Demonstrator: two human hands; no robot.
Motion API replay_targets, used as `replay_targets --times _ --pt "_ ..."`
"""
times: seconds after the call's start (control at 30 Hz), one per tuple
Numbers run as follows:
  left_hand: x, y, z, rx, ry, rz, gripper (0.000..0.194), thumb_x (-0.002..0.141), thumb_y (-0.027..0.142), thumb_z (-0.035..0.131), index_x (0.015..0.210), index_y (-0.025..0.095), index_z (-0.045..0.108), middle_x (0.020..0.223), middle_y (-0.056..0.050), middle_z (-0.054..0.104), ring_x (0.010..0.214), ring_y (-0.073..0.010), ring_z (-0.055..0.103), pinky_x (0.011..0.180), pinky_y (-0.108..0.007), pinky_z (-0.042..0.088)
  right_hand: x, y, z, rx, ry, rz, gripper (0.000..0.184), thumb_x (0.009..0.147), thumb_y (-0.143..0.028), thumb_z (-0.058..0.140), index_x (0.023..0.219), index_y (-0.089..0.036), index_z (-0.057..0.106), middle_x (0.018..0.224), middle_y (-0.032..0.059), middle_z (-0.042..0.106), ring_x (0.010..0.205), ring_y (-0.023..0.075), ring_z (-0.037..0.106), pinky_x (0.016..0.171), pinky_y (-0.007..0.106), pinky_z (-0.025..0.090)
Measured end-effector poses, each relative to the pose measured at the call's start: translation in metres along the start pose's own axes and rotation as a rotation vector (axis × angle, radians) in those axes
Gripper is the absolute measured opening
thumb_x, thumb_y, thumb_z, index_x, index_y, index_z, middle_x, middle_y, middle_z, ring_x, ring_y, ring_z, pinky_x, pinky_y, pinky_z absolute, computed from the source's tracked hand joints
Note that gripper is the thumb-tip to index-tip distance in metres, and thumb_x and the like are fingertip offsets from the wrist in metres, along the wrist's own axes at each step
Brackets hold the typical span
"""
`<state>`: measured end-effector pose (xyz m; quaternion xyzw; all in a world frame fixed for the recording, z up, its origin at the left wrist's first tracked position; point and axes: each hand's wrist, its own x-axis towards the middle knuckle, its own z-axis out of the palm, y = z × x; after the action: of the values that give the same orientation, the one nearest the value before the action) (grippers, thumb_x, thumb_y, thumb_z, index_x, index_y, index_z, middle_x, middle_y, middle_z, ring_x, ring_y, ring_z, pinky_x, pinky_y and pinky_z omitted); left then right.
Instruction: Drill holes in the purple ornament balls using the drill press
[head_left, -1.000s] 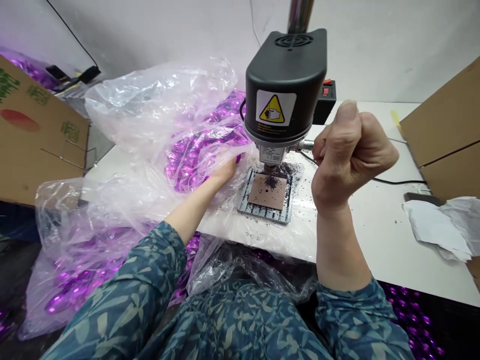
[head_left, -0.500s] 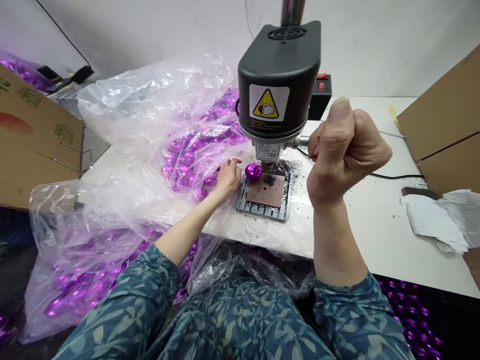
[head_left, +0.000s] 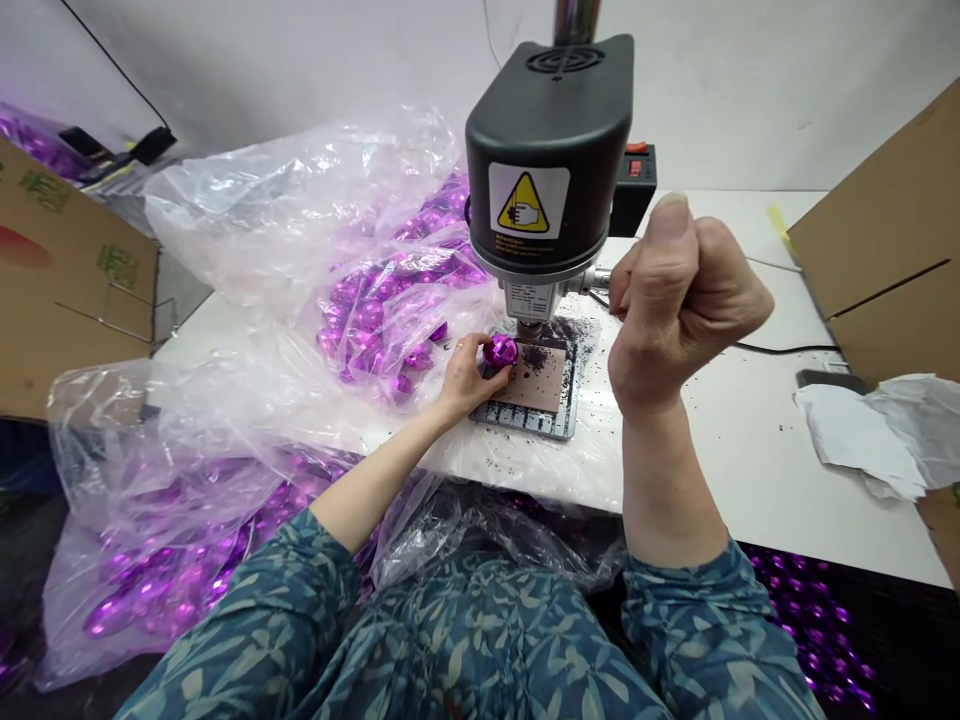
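My left hand grips a shiny purple foil ornament and holds it on the near left of a brown pad, just beside the chuck of a black bench drill. The pad lies on a slotted metal jig plate, strewn with dark shavings. My right hand is raised in a tight fist, closed on the end of the drill's silver feed lever. Behind my left hand, a clear plastic bag holds a heap of similar purple ornaments.
The drill stands on a white table scattered with dark specks. A black cord crosses it behind my right arm. Cardboard boxes stand at both sides, crumpled white paper lies at the right, and a switch box sits behind the drill.
My left hand has come out of the bag, taken the purple ornament and moved it over the pad beside the chuck. My right fist stays on the lever.
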<state>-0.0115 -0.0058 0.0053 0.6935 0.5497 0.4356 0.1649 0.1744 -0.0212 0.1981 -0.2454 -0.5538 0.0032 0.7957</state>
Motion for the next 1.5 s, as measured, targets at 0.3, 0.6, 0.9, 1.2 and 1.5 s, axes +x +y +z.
replay_targets --times 0.3,0.6,0.9,1.2,1.5 --pt "-0.005 0.013 -0.026 -0.715 -0.014 -0.337 0.06 0.088 0.053 0.084 0.138 0.026 0.066 0.125 -0.01 0.077 0.109 -0.0248 0.077 0.089 -0.038 0.067 0.0 -0.003 0.0 -0.003 -0.016 0.009 0.064 0.105 -0.059 0.061 0.064 -0.023 0.026 0.051 -0.007 0.032 0.042 0.0049 0.033 0.047 0.031 0.026" --pt "-0.006 0.014 -0.022 -0.897 -0.132 -0.492 0.067 0.086 0.068 0.089 0.136 0.028 0.071 0.126 -0.008 0.081 0.112 -0.0242 0.081 0.097 -0.041 0.069 0.0 -0.001 0.0 -0.072 -0.027 -0.016 0.062 0.107 -0.058 0.056 0.065 -0.024 0.024 0.05 -0.0064 0.032 0.042 0.0073 0.03 0.045 0.033 0.028" --pt "-0.002 0.004 0.01 -0.722 -0.149 -0.317 0.079 0.074 0.064 0.097 0.135 0.02 0.073 0.127 -0.013 0.082 0.116 -0.0289 0.079 0.108 -0.047 0.064 0.001 -0.005 0.002 0.027 0.002 -0.005 0.068 0.099 -0.063 0.066 0.062 -0.023 0.026 0.049 -0.0075 0.032 0.039 0.0055 0.031 0.044 0.033 0.023" --pt "-0.005 0.007 0.02 -0.692 -0.187 -0.187 0.075 0.077 0.059 0.097 0.135 0.021 0.07 0.143 -0.015 0.074 0.133 -0.0312 0.074 0.121 -0.048 0.059 -0.001 -0.003 0.002 -0.021 0.0 -0.014 0.066 0.104 -0.061 0.06 0.065 -0.024 0.022 0.05 -0.0067 0.027 0.039 0.0073 0.03 0.042 0.035 0.026" --pt "-0.015 0.006 0.023 -0.494 -0.141 0.025 0.056 0.09 0.042 0.088 0.136 0.021 0.064 0.137 -0.014 0.073 0.126 -0.0288 0.073 0.11 -0.046 0.061 -0.002 -0.001 -0.002 -0.041 -0.041 -0.009 0.063 0.105 -0.062 0.057 0.066 -0.026 0.023 0.051 -0.0075 0.03 0.041 0.0059 0.03 0.044 0.032 0.029"
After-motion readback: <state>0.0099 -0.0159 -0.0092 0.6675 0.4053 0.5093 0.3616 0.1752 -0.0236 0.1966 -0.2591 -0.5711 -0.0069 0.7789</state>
